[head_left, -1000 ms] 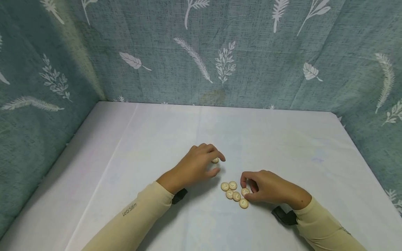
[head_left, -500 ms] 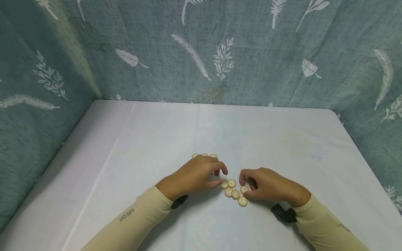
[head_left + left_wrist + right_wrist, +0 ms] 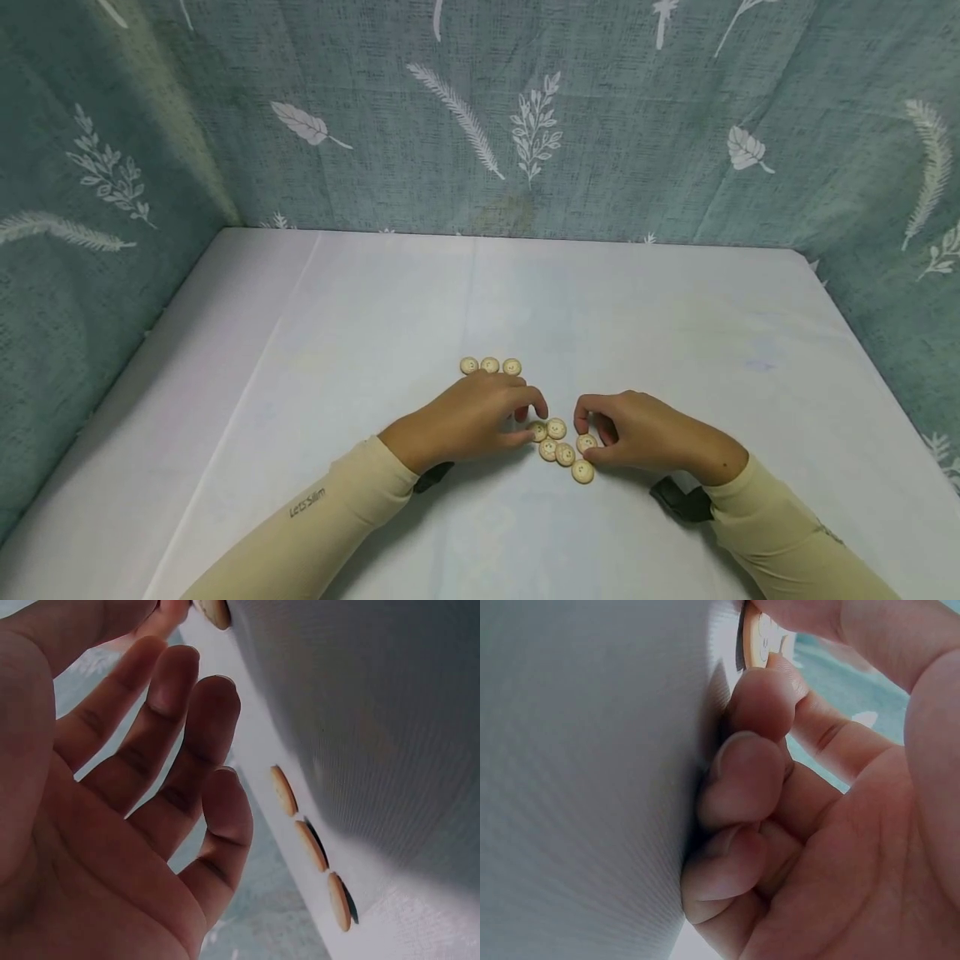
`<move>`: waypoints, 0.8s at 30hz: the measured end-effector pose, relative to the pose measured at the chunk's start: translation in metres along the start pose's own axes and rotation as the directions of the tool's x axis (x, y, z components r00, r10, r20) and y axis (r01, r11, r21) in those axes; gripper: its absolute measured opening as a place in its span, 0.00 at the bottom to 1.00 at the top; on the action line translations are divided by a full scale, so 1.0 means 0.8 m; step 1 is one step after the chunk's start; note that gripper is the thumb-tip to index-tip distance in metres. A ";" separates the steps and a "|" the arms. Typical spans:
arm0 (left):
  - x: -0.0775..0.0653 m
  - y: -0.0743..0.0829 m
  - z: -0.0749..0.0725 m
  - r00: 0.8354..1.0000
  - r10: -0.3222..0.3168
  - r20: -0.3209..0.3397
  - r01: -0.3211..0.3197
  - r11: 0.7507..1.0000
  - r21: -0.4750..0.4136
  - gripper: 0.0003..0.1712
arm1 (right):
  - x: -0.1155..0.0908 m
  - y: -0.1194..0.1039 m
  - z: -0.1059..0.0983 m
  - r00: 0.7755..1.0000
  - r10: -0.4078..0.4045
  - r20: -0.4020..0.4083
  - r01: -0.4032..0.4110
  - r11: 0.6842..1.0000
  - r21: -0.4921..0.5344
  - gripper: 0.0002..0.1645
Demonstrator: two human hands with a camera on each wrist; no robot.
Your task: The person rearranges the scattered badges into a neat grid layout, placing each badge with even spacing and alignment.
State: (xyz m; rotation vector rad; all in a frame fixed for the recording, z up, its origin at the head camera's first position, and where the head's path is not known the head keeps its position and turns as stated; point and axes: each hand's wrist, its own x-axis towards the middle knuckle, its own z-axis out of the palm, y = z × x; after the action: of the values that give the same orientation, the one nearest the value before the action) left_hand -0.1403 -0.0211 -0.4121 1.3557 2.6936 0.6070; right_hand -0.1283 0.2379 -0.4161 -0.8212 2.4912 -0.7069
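Several round, pale wooden buttons lie on the white table in the head view. My right hand pinches one button between thumb and index finger at the table surface; its edge shows in the right wrist view, with the other fingers curled below. My left hand has its thumb tip at the leftmost button of the near group, index finger above and apart from the thumb. Beyond the left hand, three buttons stand in a row, among them a middle button.
Near the right hand lie more buttons, such as the nearest button. The white table ends at a green leaf-patterned cloth at the back and both sides.
My left hand has moved from the far row back toward the near group, uncovering three buttons in the row. My right hand stays at the same button.
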 end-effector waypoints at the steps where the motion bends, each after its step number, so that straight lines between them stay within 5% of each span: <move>1: 0.001 0.000 0.000 1.000 -0.001 0.000 0.001 1.000 0.001 0.11 | 0.000 0.000 -0.001 1.000 -0.001 -0.001 0.001 1.000 0.000 0.13; 8: 0.002 0.001 0.006 0.998 -0.031 0.060 0.031 1.000 0.000 0.13 | -0.001 -0.002 -0.003 1.000 -0.010 0.006 0.010 1.000 0.009 0.13; 24: 0.000 0.001 0.011 0.997 -0.050 0.065 0.050 0.999 -0.005 0.13 | -0.002 -0.003 -0.002 1.000 -0.010 0.008 0.010 1.000 0.006 0.13</move>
State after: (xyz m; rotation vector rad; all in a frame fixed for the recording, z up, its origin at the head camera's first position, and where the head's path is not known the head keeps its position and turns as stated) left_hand -0.1377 -0.0174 -0.4198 1.2794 2.6636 0.5569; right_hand -0.1271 0.2379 -0.4130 -0.8334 2.4782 -0.7126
